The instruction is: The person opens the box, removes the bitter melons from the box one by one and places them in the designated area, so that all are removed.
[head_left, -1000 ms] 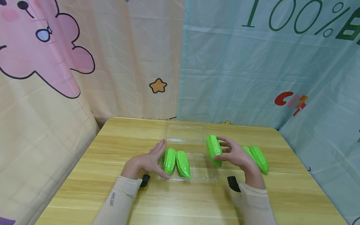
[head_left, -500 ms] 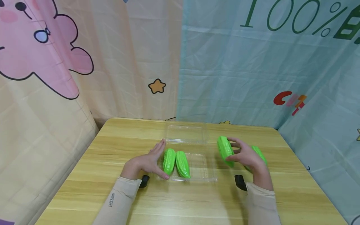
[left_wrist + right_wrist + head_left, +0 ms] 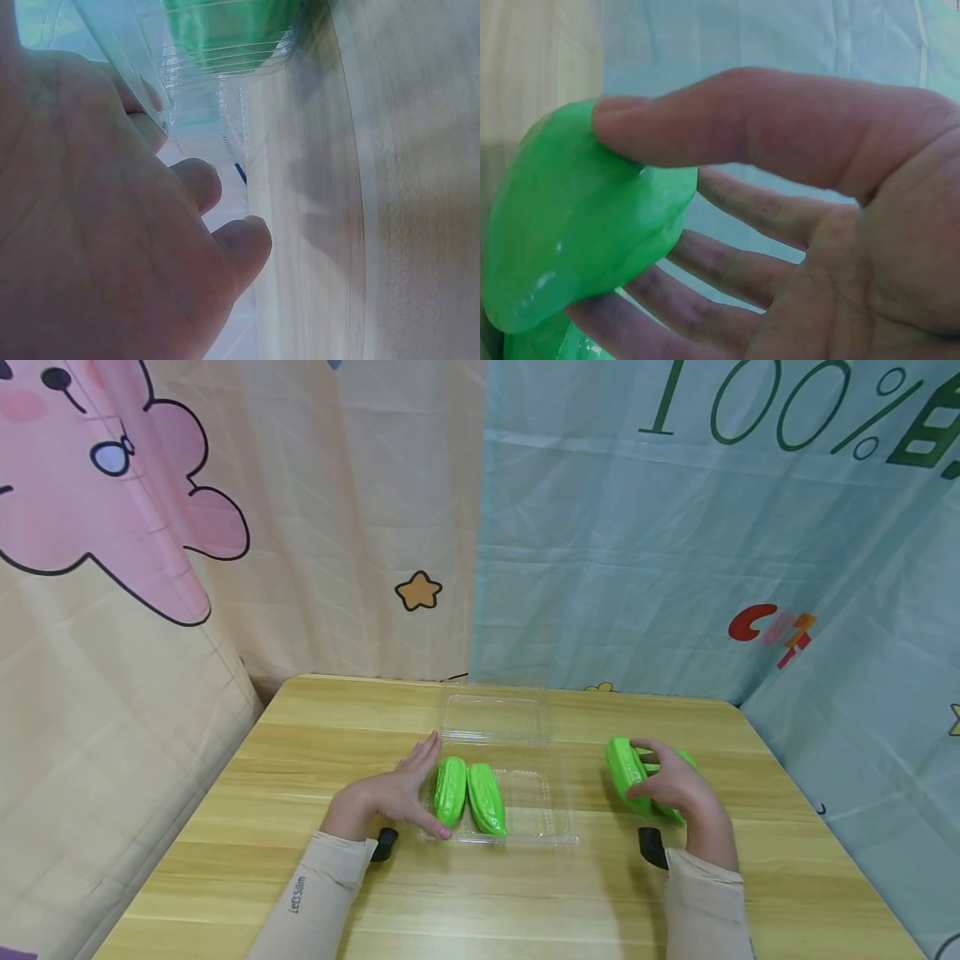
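Observation:
My right hand [image 3: 678, 785] holds a bright green, ridged bitter melon [image 3: 625, 774] between thumb and fingers, right of the clear plastic box. In the right wrist view, the thumb lies across the top of the melon [image 3: 570, 217] and the fingers support it from beneath. Partly hidden by that hand are more green melons [image 3: 669, 814]. Two bitter melons [image 3: 450, 791] lie side by side in the left half of the open clear box [image 3: 540, 839]. My left hand [image 3: 390, 793] rests along the box's left side, fingers spread and fairly straight, touching its rim.
The box's clear lid [image 3: 495, 717] lies folded back toward the far side of the wooden table [image 3: 337, 710]. Printed curtains [image 3: 637, 568] hang behind the table and at both sides.
My right hand has carried its bitter melon rightward, away from the box, and lowered it beside the other melons there. The left hand and the box have stayed put.

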Demonstrator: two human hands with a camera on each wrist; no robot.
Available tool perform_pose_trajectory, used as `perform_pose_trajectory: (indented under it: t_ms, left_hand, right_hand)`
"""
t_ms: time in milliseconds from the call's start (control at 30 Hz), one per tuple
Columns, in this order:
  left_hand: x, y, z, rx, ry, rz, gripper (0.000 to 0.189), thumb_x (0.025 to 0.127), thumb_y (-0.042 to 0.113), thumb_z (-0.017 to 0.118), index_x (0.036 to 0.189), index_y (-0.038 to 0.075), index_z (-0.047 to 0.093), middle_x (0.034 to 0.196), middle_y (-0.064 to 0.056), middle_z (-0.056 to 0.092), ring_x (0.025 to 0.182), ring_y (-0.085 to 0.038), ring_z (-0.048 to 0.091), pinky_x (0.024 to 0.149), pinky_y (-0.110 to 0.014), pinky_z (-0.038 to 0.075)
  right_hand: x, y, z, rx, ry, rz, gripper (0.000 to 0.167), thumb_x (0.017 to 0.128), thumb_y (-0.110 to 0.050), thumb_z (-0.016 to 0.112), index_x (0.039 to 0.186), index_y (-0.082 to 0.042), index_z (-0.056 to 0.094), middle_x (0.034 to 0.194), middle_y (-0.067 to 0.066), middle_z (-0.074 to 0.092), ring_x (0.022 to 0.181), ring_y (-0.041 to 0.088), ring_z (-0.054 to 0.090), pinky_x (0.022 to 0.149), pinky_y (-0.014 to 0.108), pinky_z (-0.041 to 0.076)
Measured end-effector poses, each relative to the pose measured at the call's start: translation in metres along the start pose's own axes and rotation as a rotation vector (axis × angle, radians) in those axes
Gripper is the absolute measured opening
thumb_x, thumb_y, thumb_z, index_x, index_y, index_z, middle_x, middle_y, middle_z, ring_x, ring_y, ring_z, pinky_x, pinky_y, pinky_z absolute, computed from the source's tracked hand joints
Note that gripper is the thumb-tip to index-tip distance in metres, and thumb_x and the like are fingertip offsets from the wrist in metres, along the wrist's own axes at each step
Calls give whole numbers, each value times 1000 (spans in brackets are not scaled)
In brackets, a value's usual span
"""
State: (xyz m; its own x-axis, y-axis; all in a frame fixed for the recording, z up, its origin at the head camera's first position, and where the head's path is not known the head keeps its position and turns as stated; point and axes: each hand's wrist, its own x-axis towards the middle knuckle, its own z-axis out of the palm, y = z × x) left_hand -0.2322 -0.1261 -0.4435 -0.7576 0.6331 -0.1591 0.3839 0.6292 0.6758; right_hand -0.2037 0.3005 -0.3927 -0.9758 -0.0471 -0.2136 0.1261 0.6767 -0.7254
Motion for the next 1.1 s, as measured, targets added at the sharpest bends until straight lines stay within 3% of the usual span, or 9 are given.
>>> perform_pose_trajectory:
  t_ms: [233, 467, 733, 1100]
  left_hand:
    - [0, 0, 0, 1, -3, -7, 148, 67, 52, 91, 158, 10, -18, 164, -4, -25, 150, -33, -20, 118, -56, -3]
    - [0, 0, 0, -2, 3, 6, 148, 68, 51, 91, 158, 8, -17, 165, -13, -23, 149, -36, -19, 118, -59, -2]
    - [0, 0, 1, -5, 12, 7, 148, 67, 52, 92, 159, 7, -16, 165, -13, -21, 149, -36, -18, 118, -60, -1]
    - [0, 1, 1, -2, 9, 12, 147, 68, 50, 91, 158, 6, -16, 165, -13, -22, 149, -37, -18, 118, -60, -2]
  right_hand:
    - [1, 5, -2, -16, -4, 32, 93, 75, 2, 81, 153, 5, 29, 146, 39, 36, 123, 50, 46, 87, 52, 52]
    - [2, 7, -3, -53, -6, 44, 92, 76, 3, 80, 152, 7, 28, 144, 41, 36, 124, 53, 44, 86, 51, 52]
    - [6, 9, -2, -89, -8, 69, 92, 77, 2, 80, 152, 8, 27, 144, 42, 36, 126, 56, 42, 90, 55, 51]
    - [8, 9, 1, -192, 37, 86, 88, 75, -2, 81, 149, 8, 34, 137, 38, 43, 113, 47, 49, 90, 57, 48]
